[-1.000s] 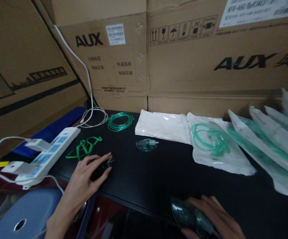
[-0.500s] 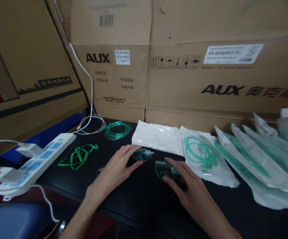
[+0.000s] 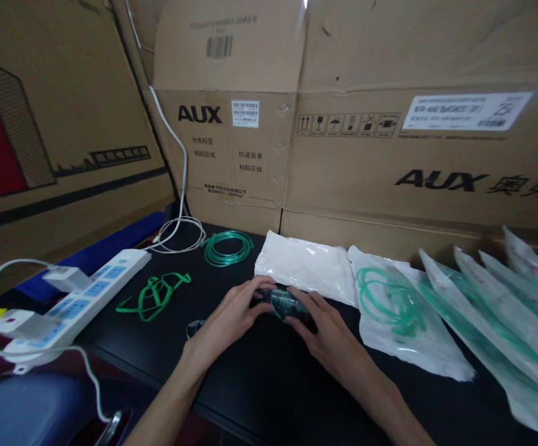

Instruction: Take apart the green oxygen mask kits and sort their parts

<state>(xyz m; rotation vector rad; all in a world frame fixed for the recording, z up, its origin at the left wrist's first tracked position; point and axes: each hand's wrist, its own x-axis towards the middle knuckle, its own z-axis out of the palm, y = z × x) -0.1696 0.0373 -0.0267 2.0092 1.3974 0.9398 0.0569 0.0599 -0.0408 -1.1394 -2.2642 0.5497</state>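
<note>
A clear face mask (image 3: 284, 302) with a greenish rim lies between my two hands, low over the black tabletop. My right hand (image 3: 327, 325) grips its right side, thumb below and fingers above. My left hand (image 3: 232, 314) pinches a clear piece (image 3: 263, 297) at the mask's left end, mostly hidden by the fingers. The two clear parts meet or overlap; whether they are joined I cannot tell. Beside my left wrist is a small clear object (image 3: 194, 328). Farther left lie a tangled green strap (image 3: 155, 297) and a coil of green tubing (image 3: 207, 255).
A white packet (image 3: 304, 263) lies behind my hands. Right of it are a bag with green tubing (image 3: 403, 328) and several sealed bags (image 3: 487, 322). A power strip (image 3: 95, 291) with white cables sits at left. Cardboard boxes (image 3: 343, 173) wall off the back.
My right hand has moved left with the mask, bringing it against the clear piece in my left hand. The white connector seen before on that piece is now hidden. The view has shifted slightly.
</note>
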